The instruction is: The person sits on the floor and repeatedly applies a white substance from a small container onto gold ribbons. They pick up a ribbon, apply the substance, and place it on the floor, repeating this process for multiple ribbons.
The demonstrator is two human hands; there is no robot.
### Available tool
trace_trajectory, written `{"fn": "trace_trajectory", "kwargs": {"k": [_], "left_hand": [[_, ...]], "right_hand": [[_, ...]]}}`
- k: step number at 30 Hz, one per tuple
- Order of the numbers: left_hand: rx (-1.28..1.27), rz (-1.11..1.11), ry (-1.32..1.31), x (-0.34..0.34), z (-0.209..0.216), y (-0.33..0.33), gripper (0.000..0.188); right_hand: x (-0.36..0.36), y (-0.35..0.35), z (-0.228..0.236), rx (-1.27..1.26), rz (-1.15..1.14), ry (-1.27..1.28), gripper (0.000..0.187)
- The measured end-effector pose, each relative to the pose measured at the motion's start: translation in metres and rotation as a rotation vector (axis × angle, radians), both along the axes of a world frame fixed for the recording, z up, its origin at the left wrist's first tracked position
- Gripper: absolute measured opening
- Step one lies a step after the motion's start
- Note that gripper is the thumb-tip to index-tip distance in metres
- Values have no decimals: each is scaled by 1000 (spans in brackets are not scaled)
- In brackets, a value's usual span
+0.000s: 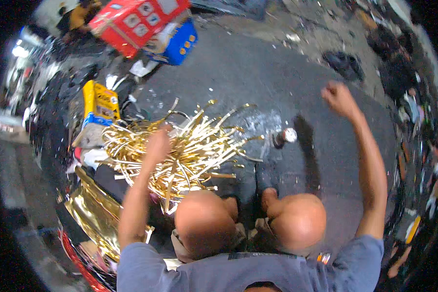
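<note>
A large heap of shiny gold foil strips (199, 151) spreads over the dark floor sheet in front of my knees. Over the left part of the heap is my left hand (159, 144), blurred, its fingers not clear enough to read. My right hand (340, 100) is raised far out to the right, closed like a fist; anything inside it is hidden. Between the two hands stands a small dark object with a silvery top (288, 136), beside a patch of clear plastic (263, 126).
A red box (136, 27) and a blue box (177, 44) stand at the far left. Nearer are a yellow-and-blue package (101, 103) and a gold foil sheet (95, 209). A black bag (343, 64) lies far right, with scattered litter along the right side.
</note>
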State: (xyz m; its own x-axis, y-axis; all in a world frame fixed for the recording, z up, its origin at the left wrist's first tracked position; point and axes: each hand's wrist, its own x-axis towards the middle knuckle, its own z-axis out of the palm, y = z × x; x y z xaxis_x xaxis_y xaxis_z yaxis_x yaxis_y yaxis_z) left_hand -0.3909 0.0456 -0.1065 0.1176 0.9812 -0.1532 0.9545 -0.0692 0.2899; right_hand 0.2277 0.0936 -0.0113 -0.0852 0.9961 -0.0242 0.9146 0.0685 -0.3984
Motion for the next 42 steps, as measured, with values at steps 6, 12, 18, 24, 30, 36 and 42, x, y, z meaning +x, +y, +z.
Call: {"fn": "trace_trajectory", "kwargs": {"k": [6, 12, 18, 24, 30, 36, 42], "left_hand": [[-119, -195, -26, 114, -81, -118, 79], [155, -341, 122, 57, -174, -126, 78], [162, -189, 219, 18, -156, -99, 75], [29, -303, -74, 108, -58, -100, 46], [-591, -548, -208, 155, -27, -69, 29], [-319, -463, -551, 177, -26, -20, 21], [-464, -186, -610, 224, -35, 7, 18]], "right_hand": [[7, -193, -61, -254, -229, 240, 28], [18, -302, -36, -294, -424, 323, 20], [28, -331, -2, -183, -475, 395, 21], [48, -312, -37, -218, -355, 121, 34], [-36, -186, -116, -304, -199, 329, 92], [-98, -129, -202, 57, -184, 480, 93], [-115, -127, -223, 174, -308, 410, 62]]}}
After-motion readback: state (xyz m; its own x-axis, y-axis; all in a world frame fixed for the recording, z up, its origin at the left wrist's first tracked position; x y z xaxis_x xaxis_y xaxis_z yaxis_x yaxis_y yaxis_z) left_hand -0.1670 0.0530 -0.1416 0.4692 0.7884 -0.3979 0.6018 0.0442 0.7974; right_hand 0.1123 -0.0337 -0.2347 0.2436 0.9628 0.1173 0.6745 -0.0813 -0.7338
